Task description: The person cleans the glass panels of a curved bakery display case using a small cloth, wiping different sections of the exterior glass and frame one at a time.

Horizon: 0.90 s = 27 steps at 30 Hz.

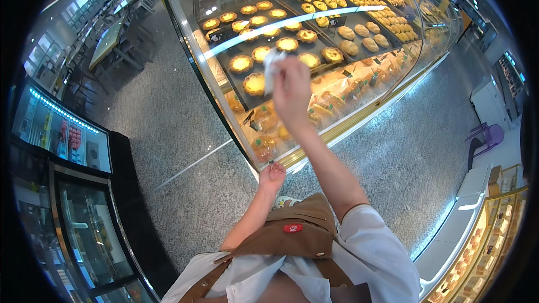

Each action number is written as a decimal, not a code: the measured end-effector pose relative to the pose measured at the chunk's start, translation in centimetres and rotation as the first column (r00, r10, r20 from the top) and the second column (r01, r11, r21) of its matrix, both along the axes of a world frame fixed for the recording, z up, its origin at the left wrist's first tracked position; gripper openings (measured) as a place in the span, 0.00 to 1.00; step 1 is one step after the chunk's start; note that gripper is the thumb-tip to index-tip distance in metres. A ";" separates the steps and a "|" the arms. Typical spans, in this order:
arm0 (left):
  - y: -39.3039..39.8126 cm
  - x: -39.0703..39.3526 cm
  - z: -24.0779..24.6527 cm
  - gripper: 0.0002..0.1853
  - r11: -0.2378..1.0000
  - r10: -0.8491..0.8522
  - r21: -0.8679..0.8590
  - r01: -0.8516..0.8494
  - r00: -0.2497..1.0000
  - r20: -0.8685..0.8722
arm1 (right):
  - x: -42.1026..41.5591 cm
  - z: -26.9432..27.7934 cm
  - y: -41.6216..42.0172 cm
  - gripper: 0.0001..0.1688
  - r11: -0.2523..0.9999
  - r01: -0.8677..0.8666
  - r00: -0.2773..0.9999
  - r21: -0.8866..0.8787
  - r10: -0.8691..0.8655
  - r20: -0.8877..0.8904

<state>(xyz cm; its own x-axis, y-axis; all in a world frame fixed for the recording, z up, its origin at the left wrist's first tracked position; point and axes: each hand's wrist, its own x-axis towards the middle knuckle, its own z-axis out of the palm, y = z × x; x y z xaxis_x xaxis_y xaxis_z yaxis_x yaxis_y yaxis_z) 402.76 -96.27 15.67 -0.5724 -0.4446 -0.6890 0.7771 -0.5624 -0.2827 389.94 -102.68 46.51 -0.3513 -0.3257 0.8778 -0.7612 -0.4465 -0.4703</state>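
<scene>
My right hand (292, 88) holds a crumpled white cloth or tissue (274, 65) over the curved glass of a bakery display case (332, 139). Motion blurs both, and whether the cloth touches the glass is hard to tell. Behind the glass, egg tarts (241, 63) sit on a dark tray (257, 102). At the near lower corner of the case is my left hand (273, 176), its fingers curled by the gold-coloured base trim (294, 158). Whether those fingers grip anything cannot be made out. Wrapped breads (265, 146) fill the lower shelf.
Oval buns (347, 33) and other pastries lie deeper inside the case. A glass-door refrigerated cabinet (94, 227) stands at left, before tables (107, 42) and chairs. On the right are another lit display case (476, 246) and a purple chair (492, 135). Speckled grey floor (185, 202) surrounds me.
</scene>
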 end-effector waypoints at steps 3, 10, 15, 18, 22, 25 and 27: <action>0.3 -1.0 2.5 0.11 0.999 -0.028 -0.041 0.035 0.987 0.158 | 3.1 -6.9 5.1 0.16 0.975 -0.200 0.961 0.102 0.215 -0.172; 0.0 0.6 -1.4 0.13 1.000 0.000 -0.026 -0.002 0.996 -0.085 | -0.5 4.6 -2.9 0.04 0.990 -0.073 0.997 0.122 0.075 -0.008; 0.5 -0.4 0.3 0.12 0.999 0.026 0.031 -0.026 1.000 0.003 | 4.0 8.0 -5.3 0.07 0.954 -0.284 0.939 0.095 0.297 -0.174; 0.2 0.2 -1.1 0.13 0.998 0.049 0.038 -0.049 0.999 0.013 | 6.2 3.0 0.6 0.09 0.923 -0.337 0.903 0.185 0.373 -0.215; 0.3 -0.1 -1.4 0.14 0.999 0.034 0.013 -0.034 0.999 0.009 | 5.2 0.6 3.0 0.11 0.929 -0.289 0.913 0.231 0.340 -0.225; 0.3 0.2 -1.0 0.13 0.999 0.038 0.028 -0.038 0.999 -0.026 | 5.2 6.0 -3.1 0.10 0.953 -0.224 0.943 0.203 0.265 -0.202; 0.5 -0.4 -0.7 0.13 1.000 0.018 0.024 -0.016 0.997 -0.068 | 5.4 10.5 -6.7 0.08 0.967 -0.197 0.945 0.161 0.231 -0.233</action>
<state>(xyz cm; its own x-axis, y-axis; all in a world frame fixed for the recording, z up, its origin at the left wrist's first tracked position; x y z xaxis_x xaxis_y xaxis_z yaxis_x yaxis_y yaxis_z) 402.39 -95.80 14.99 -0.6113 -0.4389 -0.6586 0.7647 -0.5419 -0.3486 395.31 -109.34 57.00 -0.0372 -0.4895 0.8712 -0.7544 -0.5580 -0.3457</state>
